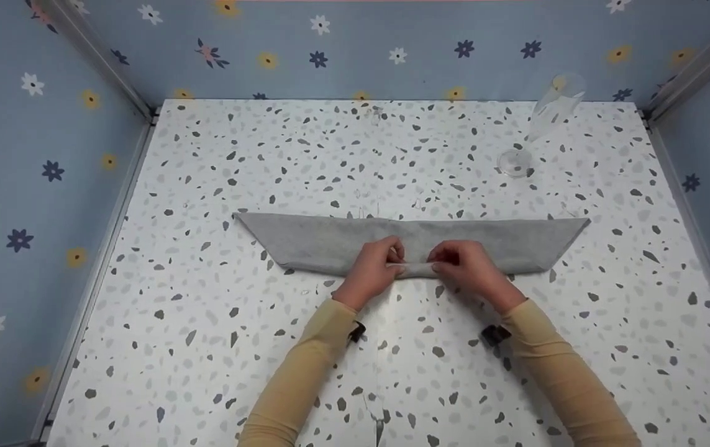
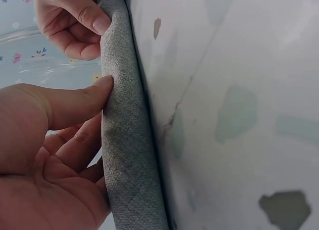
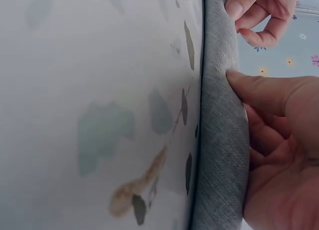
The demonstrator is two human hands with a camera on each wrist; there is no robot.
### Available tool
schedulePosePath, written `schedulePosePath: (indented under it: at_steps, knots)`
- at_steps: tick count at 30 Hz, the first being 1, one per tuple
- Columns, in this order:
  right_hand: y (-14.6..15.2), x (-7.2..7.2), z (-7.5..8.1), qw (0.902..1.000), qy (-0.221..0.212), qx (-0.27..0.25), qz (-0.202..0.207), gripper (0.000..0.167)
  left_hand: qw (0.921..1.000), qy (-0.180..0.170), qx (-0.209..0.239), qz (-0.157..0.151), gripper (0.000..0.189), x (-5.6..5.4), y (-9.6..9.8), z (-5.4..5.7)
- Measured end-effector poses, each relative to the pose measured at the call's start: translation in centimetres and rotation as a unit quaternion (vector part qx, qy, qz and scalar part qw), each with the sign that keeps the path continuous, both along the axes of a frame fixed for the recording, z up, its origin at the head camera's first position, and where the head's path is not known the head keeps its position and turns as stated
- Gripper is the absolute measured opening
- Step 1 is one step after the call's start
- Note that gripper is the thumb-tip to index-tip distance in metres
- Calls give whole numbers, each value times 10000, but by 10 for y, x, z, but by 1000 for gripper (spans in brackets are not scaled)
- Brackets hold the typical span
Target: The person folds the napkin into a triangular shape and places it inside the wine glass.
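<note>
A grey cloth napkin (image 1: 311, 239) lies across the middle of the table as a long strip with slanted ends. Its near edge is turned up into a thick rolled fold, whose weave shows close up in the left wrist view. My left hand (image 1: 372, 268) pinches this fold just left of centre, thumb (image 2: 94, 96) on the near side and fingers behind. My right hand (image 1: 469, 268) pinches the same fold a little to the right, its thumb (image 3: 259, 90) pressed against the cloth. A short stretch of fold shows between both hands. Some fingertips are hidden behind the roll.
A clear stemmed glass (image 1: 556, 108) with a round foot stands at the back right of the speckled white table (image 1: 218, 366). Blue flowered panels (image 1: 355, 37) border the table at the back and both sides.
</note>
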State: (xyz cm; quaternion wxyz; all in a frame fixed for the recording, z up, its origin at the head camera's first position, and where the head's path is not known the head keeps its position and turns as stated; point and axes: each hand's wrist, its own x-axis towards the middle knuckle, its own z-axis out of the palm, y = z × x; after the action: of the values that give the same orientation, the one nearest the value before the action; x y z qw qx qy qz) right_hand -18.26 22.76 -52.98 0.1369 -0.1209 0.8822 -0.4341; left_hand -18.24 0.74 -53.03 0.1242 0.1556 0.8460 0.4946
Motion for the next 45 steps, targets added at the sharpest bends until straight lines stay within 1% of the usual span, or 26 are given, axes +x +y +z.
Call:
schedulePosePath:
  at_steps: [4, 8, 9, 11, 12, 15, 16, 17, 19, 23, 25, 28, 30, 32, 35, 37, 41, 45]
  knots:
    - [-3, 0, 2, 9998, 15, 43, -187, 8, 9998, 102, -106, 98, 20, -2, 0, 2]
    - [-5, -1, 4, 9994, -48, 135, -319, 8, 9985, 471, -231, 153, 28, -1, 1, 6]
    - [-5, -1, 5, 9992, -88, 153, -347, 8, 9980, 569, -220, 140, 30, -1, 2, 8]
    - [-6, -2, 5, 9991, -131, 209, -353, 8, 9981, 620, 18, 58, 33, 1, 3, 9]
    - [-6, -3, 5, 9990, -157, 233, -358, 8, 9981, 591, 175, 2, 34, 2, 4, 9]
    - [-7, -4, 6, 9989, -205, 275, -321, 8, 9972, 360, 636, -158, 35, 5, 6, 9]
    - [-7, -5, 6, 9989, -210, 285, -306, 8, 9967, 281, 745, -172, 35, 5, 6, 9]
    - [-8, -5, 6, 9989, -214, 291, -294, 8, 9967, 251, 760, -165, 35, 6, 6, 8]
    - [-8, -6, 6, 9991, -226, 274, -252, 9, 9972, 288, 672, -134, 36, 6, 6, 8]
    - [-8, -5, 3, 9998, -87, 77, -176, 14, 9981, 516, 314, -140, 35, 5, 7, 6]
    - [-7, -2, 2, 9998, 124, -70, -145, 19, 9980, 584, 186, -176, 33, 5, 7, 5]
    - [-6, 5, 2, 9981, 550, -232, -120, 27, 9981, 561, 103, -221, 31, 4, 7, 4]
    - [-6, 9, 4, 9962, 828, -248, -42, 30, 9983, 522, 89, -234, 30, 2, 7, 4]
    - [-6, 13, 5, 9951, 966, -221, 51, 31, 9985, 472, 105, -248, 30, 1, 8, 5]
    - [-6, 15, 6, 9955, 923, -135, 133, 34, 9988, 397, 149, -260, 29, -2, 8, 5]
    - [-6, 15, 5, 9966, 804, -106, 154, 37, 9989, 341, 175, -260, 29, -3, 7, 6]
    - [-5, 14, 4, 9985, 520, -125, 116, 43, 9989, 314, 252, -249, 30, -5, 6, 4]
    - [-4, 10, 2, 9990, 417, -122, 70, 47, 9979, 264, 565, -185, 29, -6, 5, 1]
